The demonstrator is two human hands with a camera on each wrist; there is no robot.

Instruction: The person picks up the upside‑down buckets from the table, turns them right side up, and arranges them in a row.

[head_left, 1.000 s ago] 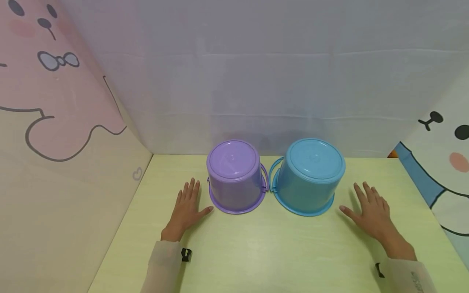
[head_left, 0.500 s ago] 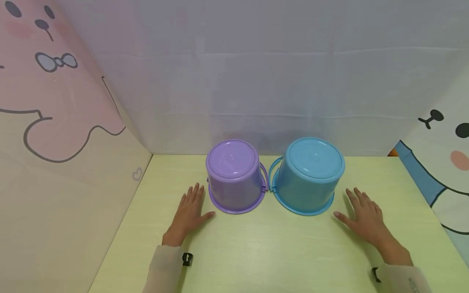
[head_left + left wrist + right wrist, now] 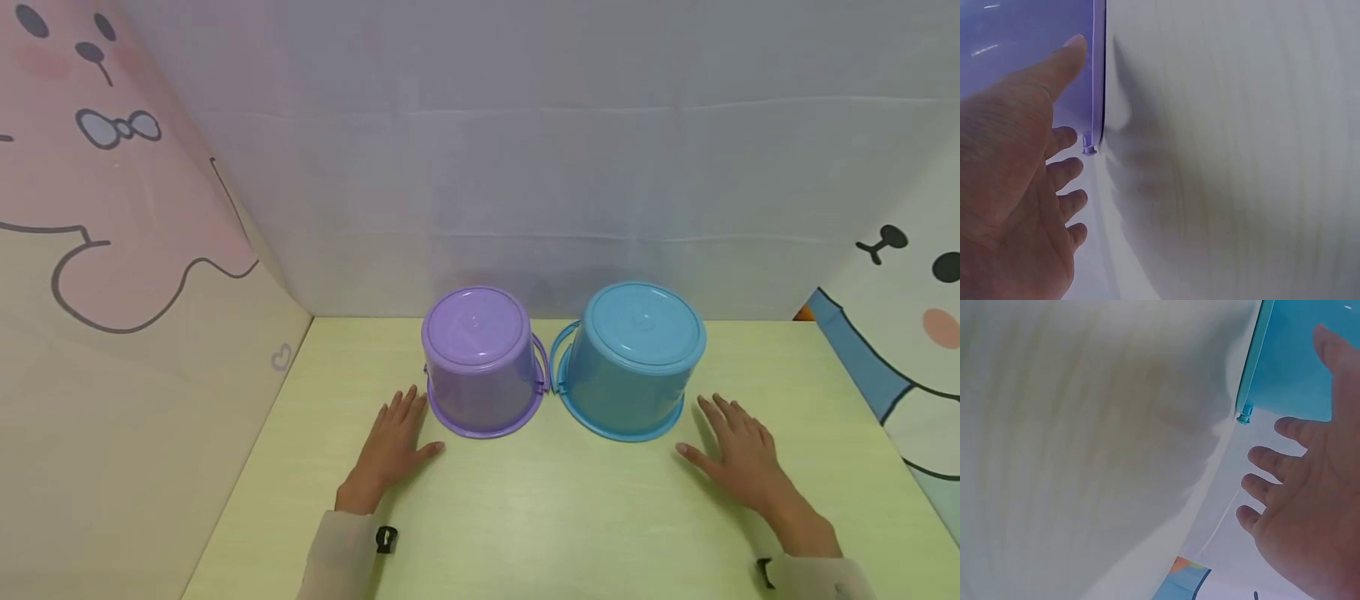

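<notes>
1. Purple bucket (image 3: pixel 480 367): bottom-up, rim down on the bench (image 3: pixel 540 517), near the far edge, left of its midpoint.
2. Blue bucket (image 3: pixel 637 362): same pose, near the far edge, right of the midpoint. Line through both ran parallel to that edge.
3. Both round, axes vertical, so no long axis along the bench. Purple handle (image 3: pixel 543 367) and blue handle (image 3: pixel 555 358) sat side by side between them; couldn't tell if they touched.
4. Left hand (image 3: pixel 390 448): on the left-edge side. Purple bucket lay to its right and toward the far edge. Fingers extended, thumb out, nothing gripped. Rim contact: couldn't tell.
5. Right hand (image 3: pixel 738 460): on the right-edge side. Blue bucket lay to its left and toward the far edge. Fingers loosely extended, nothing held, visible gap.
6. Key relation: pair sat between the hands, palms facing inward, left hand closer to its bucket.
</notes>
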